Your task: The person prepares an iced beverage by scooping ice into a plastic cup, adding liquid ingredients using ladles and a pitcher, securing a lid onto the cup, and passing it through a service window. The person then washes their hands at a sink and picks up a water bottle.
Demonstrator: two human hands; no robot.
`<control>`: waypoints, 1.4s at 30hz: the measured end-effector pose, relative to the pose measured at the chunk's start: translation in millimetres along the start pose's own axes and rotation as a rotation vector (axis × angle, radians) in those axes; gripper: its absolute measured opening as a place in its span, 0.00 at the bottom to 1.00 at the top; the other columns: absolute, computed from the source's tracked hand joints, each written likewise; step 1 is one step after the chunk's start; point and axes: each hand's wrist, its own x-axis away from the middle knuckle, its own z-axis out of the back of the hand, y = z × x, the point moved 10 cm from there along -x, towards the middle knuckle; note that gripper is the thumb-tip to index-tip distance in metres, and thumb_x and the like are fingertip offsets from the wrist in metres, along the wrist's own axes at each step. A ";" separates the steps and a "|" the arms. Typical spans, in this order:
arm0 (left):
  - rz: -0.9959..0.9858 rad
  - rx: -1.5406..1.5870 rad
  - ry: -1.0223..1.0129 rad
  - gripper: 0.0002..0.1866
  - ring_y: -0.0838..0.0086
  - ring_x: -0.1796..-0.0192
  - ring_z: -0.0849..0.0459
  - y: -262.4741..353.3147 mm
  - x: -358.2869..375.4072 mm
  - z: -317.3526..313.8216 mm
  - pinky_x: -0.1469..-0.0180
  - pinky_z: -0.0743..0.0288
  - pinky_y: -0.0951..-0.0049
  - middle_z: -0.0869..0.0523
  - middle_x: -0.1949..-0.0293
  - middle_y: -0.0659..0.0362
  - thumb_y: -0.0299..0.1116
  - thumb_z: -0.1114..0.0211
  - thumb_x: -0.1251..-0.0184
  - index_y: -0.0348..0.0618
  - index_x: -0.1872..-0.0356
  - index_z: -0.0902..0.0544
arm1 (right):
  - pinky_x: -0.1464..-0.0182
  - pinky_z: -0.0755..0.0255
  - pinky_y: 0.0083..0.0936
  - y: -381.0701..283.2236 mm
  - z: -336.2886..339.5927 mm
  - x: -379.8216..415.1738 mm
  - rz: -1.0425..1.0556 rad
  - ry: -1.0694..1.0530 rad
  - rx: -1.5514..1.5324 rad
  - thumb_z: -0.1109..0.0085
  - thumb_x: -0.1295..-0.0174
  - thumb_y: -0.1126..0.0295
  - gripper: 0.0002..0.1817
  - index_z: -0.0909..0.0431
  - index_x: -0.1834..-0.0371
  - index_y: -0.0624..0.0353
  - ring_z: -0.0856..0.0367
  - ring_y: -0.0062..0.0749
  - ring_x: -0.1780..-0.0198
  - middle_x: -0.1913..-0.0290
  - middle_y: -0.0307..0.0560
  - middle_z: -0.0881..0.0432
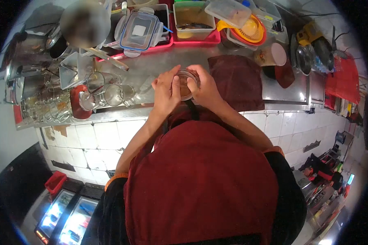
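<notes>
Between both hands is a small round see-through container [185, 94] with something brown inside, near the front edge of the metal counter. My left hand [166, 90] wraps its left side, the thumb along the rim. My right hand [205, 88] closes round the right side, with its thumb bent over the top. The fingers partly cover the container, so its exact kind cannot be told. To the right of my right hand lies a dark red cloth [238, 81], spread flat on the counter. Glass mugs [115, 96] stand to the left of my left hand.
Along the back are a lidded plastic box [139, 30], a tub of brown liquid [192, 12] and an orange juicer [251, 32]. A stick-like handle [108, 58] juts over the counter. A tub with a pale lid [270, 54] lies tilted at right. Several glasses [47, 104] crowd the left end.
</notes>
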 end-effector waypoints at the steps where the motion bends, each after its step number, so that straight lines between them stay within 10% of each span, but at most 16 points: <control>1: -0.004 -0.024 0.006 0.18 0.60 0.46 0.22 0.5 0.2 -0.3 0.40 0.43 0.57 0.17 0.52 0.53 0.36 0.51 0.24 0.43 0.40 0.22 | 0.46 0.28 0.40 -0.2 0.0 -1.4 -0.007 0.010 -0.011 0.45 0.37 0.68 0.17 0.28 0.48 0.66 0.21 0.55 0.50 0.53 0.63 0.22; 29: 0.118 -0.259 -0.084 0.19 0.59 0.41 0.24 1.6 -13.4 -6.0 0.36 0.44 0.53 0.18 0.48 0.54 0.34 0.47 0.31 0.44 0.42 0.21 | 0.48 0.32 0.42 14.1 -16.7 -18.1 -0.035 -0.071 0.028 0.42 0.37 0.64 0.12 0.24 0.55 0.60 0.25 0.51 0.54 0.60 0.54 0.22; 37: 0.120 -0.244 -0.104 0.19 0.53 0.40 0.25 -0.4 -11.4 -7.5 0.35 0.43 0.37 0.19 0.45 0.53 0.33 0.48 0.31 0.44 0.42 0.21 | 0.44 0.33 0.43 19.3 -12.9 -14.1 -0.076 -0.052 -0.062 0.43 0.36 0.65 0.13 0.24 0.54 0.61 0.25 0.53 0.52 0.56 0.55 0.22; 40: 0.124 -0.243 -0.088 0.18 0.52 0.40 0.24 1.5 -9.6 -5.4 0.34 0.43 0.35 0.19 0.44 0.52 0.33 0.49 0.30 0.45 0.42 0.22 | 0.46 0.31 0.37 33.7 -16.5 -16.0 -0.030 -0.124 -0.127 0.47 0.32 0.66 0.12 0.24 0.54 0.63 0.23 0.44 0.53 0.56 0.52 0.21; 42: 0.131 -0.255 -0.100 0.18 0.52 0.40 0.24 1.6 -8.9 -5.7 0.34 0.43 0.35 0.19 0.44 0.52 0.34 0.49 0.29 0.45 0.42 0.22 | 0.50 0.28 0.28 67.3 -39.8 -12.6 -0.382 -0.267 -0.688 0.52 0.28 0.66 0.13 0.23 0.55 0.65 0.23 0.29 0.56 0.58 0.47 0.22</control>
